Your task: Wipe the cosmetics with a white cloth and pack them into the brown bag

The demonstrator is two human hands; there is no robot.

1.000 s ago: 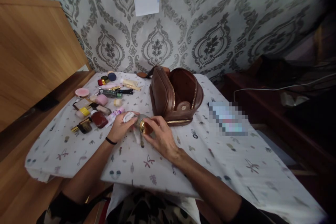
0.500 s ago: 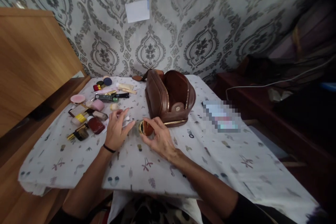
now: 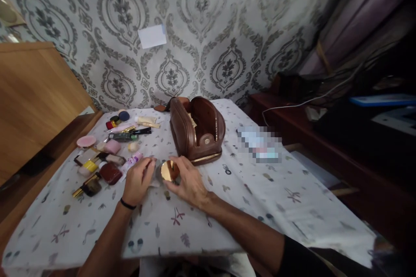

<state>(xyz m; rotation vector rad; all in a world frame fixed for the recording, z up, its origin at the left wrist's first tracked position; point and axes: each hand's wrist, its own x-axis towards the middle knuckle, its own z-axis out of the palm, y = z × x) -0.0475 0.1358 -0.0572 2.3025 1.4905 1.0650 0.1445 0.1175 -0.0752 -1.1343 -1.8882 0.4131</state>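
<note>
My right hand (image 3: 188,181) is wrapped round a small round jar with a shiny gold lid (image 3: 168,171), just in front of the brown leather bag (image 3: 182,132). The bag is unzipped, and a small pale item shows inside it. Left of the jar, my left hand (image 3: 138,179) has its fingers drawn together near a white and purple tube (image 3: 132,160); whether something sits between the fingertips is hidden. Further left lie a dark red bottle (image 3: 111,173), a yellow-banded bottle (image 3: 89,166) and a pink round compact (image 3: 86,141).
Several more cosmetics, among them a green tube (image 3: 121,137), are spread over the left of the white patterned cloth (image 3: 182,242). A blurred-out phone (image 3: 260,145) lies right of the bag. A wooden cabinet (image 3: 39,104) borders the left side.
The view has shifted. My right hand has turned the jar so its gold lid faces up. My left hand's fingers have closed together, and the purple tube shows more.
</note>
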